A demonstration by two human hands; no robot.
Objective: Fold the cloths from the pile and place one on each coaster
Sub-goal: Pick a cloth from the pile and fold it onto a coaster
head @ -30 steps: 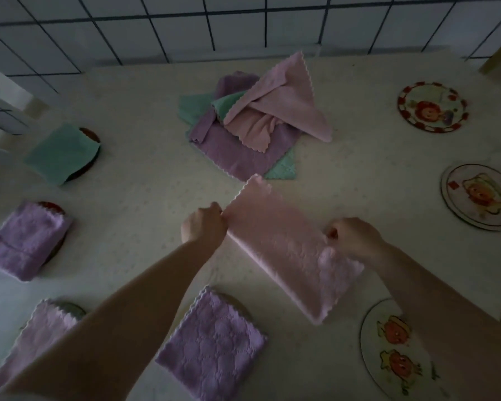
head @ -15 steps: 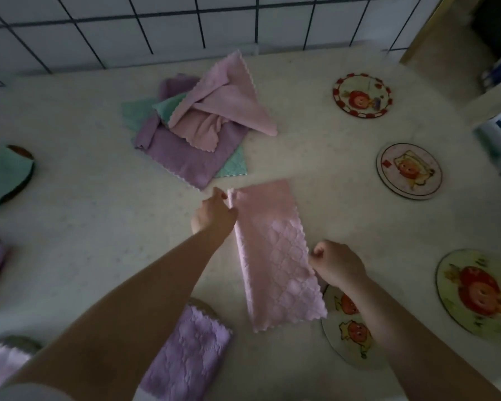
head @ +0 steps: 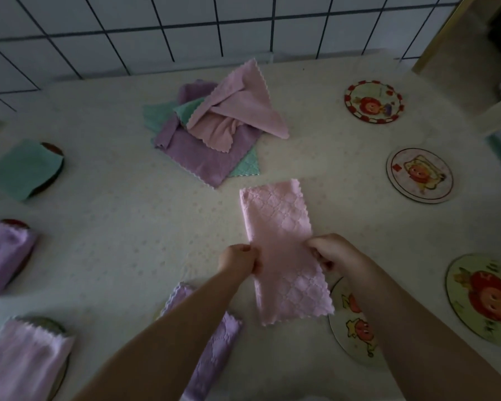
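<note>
Pink cloth (head: 284, 250) being pinched mid-length at both edges by left hand (head: 237, 260) and right hand (head: 329, 251), shifted from its ends; second fold being started beside near-right coaster (head: 349, 328).

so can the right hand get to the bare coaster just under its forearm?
Probably yes: the coaster lies uncovered beside the right hand, but that hand grips the pink cloth.
</note>
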